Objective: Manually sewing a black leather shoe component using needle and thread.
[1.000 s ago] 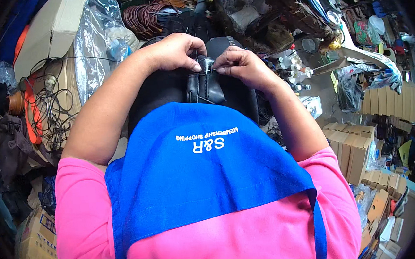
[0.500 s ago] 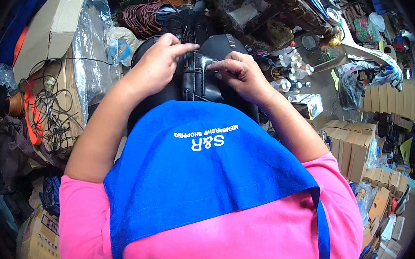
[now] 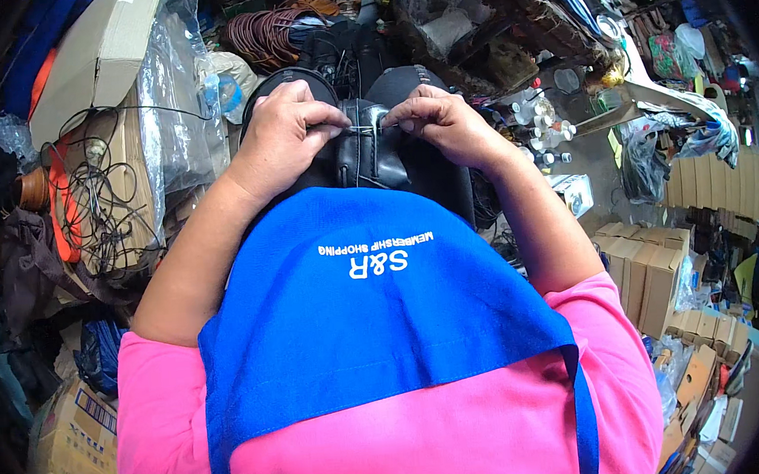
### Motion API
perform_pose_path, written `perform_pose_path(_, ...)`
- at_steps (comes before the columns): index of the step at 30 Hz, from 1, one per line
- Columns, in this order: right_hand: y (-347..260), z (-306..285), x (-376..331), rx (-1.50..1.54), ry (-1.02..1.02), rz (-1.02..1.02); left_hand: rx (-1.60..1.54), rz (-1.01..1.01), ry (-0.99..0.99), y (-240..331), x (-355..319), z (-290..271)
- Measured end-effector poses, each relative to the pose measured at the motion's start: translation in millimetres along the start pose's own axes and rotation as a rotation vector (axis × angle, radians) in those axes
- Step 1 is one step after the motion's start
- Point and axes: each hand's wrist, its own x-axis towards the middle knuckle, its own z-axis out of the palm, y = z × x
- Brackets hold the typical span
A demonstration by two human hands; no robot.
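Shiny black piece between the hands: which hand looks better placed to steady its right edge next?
Probably the right hand: its fingertips are by that edge of the shiny black piece, while the left hand is at the opposite side. Actual contact is hard to tell.

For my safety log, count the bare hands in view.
2: the left hand at the left side of the black piece, the right hand at its right.

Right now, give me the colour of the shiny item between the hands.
The shiny item is black, clearest in the head view.
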Motion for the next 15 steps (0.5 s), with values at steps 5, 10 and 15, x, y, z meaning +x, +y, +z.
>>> perform_pose_path(5, -2, -2, 2, 0.019, -0.020, 0.031, 0.026, -0.003, -0.037, -3, -1, -1)
perform_pose_path(10, 1, -3, 2, 0.030, -0.028, 0.021, 0.108, 0.030, -0.071, 3, 0, -3)
perform_pose_path(15, -1, -6, 1, 0.077, -0.067, 0.017, 0.144, 0.153, -0.075, 7, -1, 2)
